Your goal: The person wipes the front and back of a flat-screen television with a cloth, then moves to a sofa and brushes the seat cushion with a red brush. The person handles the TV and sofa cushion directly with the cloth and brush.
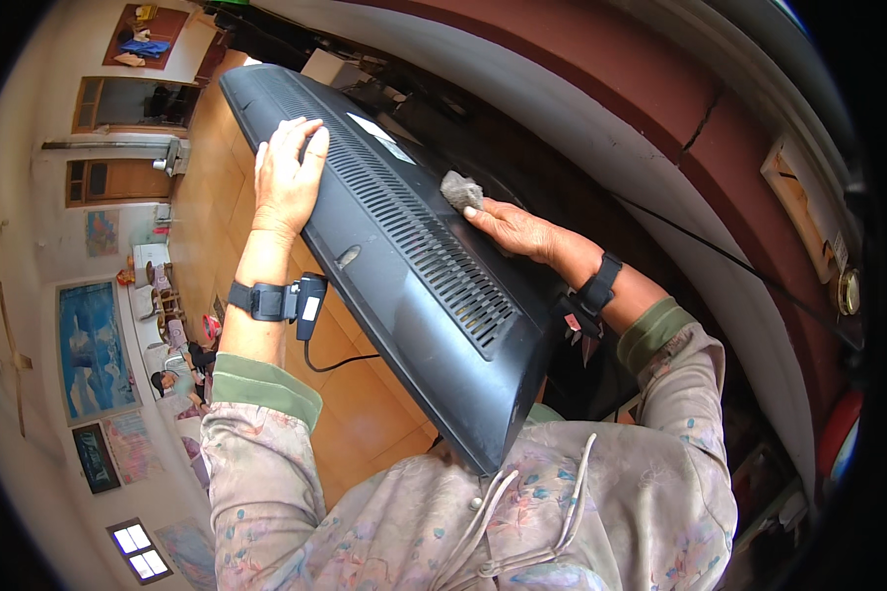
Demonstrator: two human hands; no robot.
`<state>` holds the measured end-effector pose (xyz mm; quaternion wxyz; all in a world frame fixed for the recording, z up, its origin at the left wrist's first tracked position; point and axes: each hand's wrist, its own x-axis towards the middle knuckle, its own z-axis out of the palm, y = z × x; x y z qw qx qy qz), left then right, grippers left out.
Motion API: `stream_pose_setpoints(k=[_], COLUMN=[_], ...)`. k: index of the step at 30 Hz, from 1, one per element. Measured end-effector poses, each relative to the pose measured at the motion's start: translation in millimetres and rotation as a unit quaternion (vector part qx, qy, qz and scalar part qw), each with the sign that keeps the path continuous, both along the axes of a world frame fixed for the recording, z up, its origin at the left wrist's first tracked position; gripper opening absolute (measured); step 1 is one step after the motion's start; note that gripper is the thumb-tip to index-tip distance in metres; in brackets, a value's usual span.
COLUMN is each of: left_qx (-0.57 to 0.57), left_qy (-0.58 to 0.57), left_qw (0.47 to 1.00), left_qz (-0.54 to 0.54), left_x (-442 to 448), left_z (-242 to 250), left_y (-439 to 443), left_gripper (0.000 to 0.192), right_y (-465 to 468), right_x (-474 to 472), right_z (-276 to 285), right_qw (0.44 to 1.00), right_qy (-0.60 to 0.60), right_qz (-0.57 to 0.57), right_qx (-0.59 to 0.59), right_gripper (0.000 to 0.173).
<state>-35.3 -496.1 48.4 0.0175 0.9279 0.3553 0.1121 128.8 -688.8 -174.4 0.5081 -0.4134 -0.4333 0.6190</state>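
A black flat-screen television [414, 281] stands tilted before me, its vented back casing towards me and its lower corner close to my shirt. My left hand [290, 173] grips its left edge, with the thumb and fingers lying over the casing near the vent slots. In my right hand [514, 227] is a crumpled grey cloth [461, 190], held against the back panel to the right of the vents. Part of the right hand's fingers is hidden behind the cloth and thumb. White labels [381, 137] are stuck on the back panel above the cloth.
A dark red ledge [636, 89] with a crack curves along the right, and a black cable [709, 247] crosses in front of it. Tiled floor [347, 391] lies beyond the television. A person [181, 373] sits near chairs at the far left wall.
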Motion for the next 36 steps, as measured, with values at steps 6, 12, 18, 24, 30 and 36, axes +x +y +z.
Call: stream_pose_setpoints(k=[6,12,18,24,30,36], left_qx=[-0.005,0.002,0.014,0.020,-0.012,-0.018], left_qy=[0.005,0.007,0.000,-0.004,-0.042,-0.065], left_qw=[1.000,1.000,1.000,1.000,0.999,0.997], left_qz=[0.016,0.011,0.015,0.022,0.026,0.030], left_x=[-2,-3,-2,-2,-3,-3], left_z=[-2,-3,-5,-6,-8,-9], left_y=[0,2,1,0,1,6], left_gripper=[0.043,0.043,0.043,0.044,0.051,0.056], right_y=[-4,-34,-86,-94,-35,22], right_x=[-2,-8,-6,-10,-15,-17], right_z=[102,154,183,196,182,168], right_qw=[0.946,0.902,0.866,0.849,0.849,0.871], right_qy=[-0.121,-0.227,-0.354,-0.405,-0.422,-0.375], right_qz=[-0.070,-0.045,0.044,0.053,0.004,-0.040], right_qx=[0.292,0.365,0.351,0.334,0.317,0.315], right_gripper=[0.051,0.047,0.064,0.066,0.062,0.058])
